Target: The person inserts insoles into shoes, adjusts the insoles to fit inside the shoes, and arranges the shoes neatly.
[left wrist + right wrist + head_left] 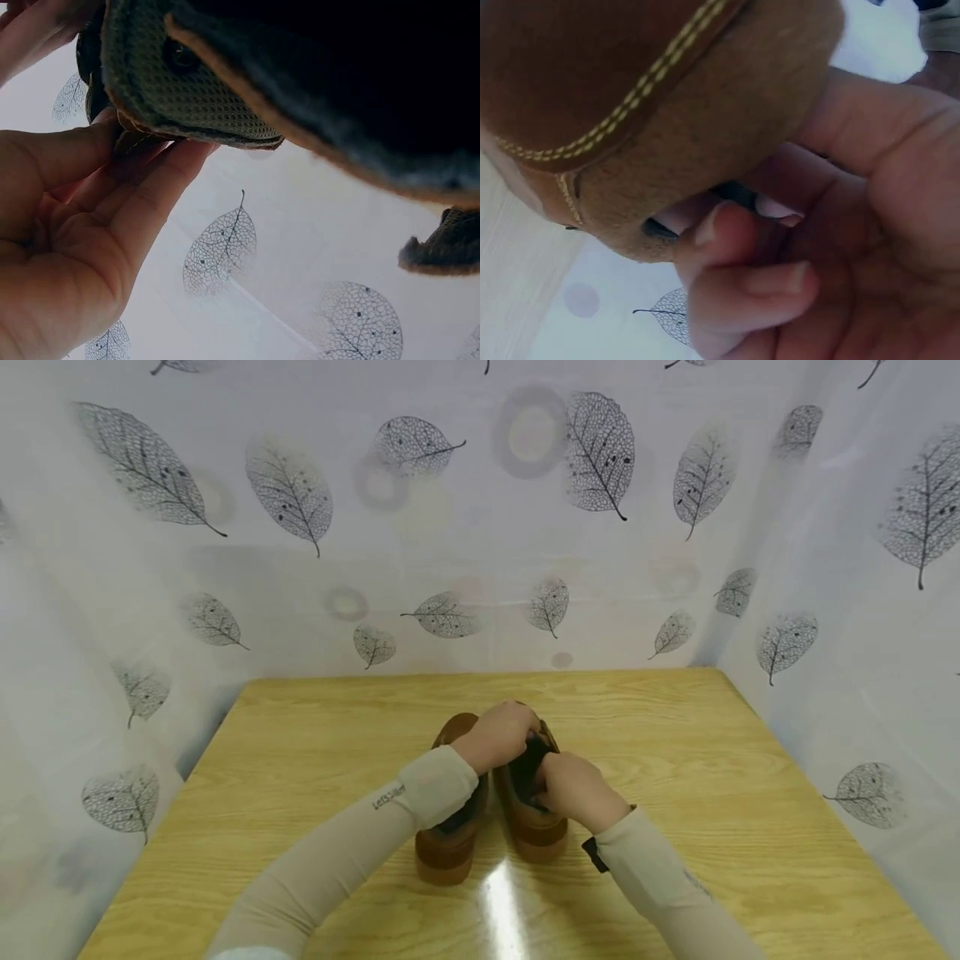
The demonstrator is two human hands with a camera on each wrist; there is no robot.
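Two brown shoes stand side by side on the wooden table, heels toward me. My left hand (501, 737) reaches over the left shoe (444, 858) to the front of the right shoe (538, 837). In the left wrist view, its thumb and fingers pinch a dark piece at the edge of the mesh-lined shoe tongue (217, 109). At the right side of that shoe's opening, my right hand (577, 789) grips the collar, fingers curled at the rim. Yellow double stitching runs along the brown leather upper (705, 112) in the right wrist view. The left forearm partly hides the left shoe.
The wood-grain table (315, 718) reaches out on both sides of the shoes. A pale curtain (465, 535) printed with grey leaves hangs behind the table and along both sides. A bright reflection lies on the tabletop in front of the shoes.
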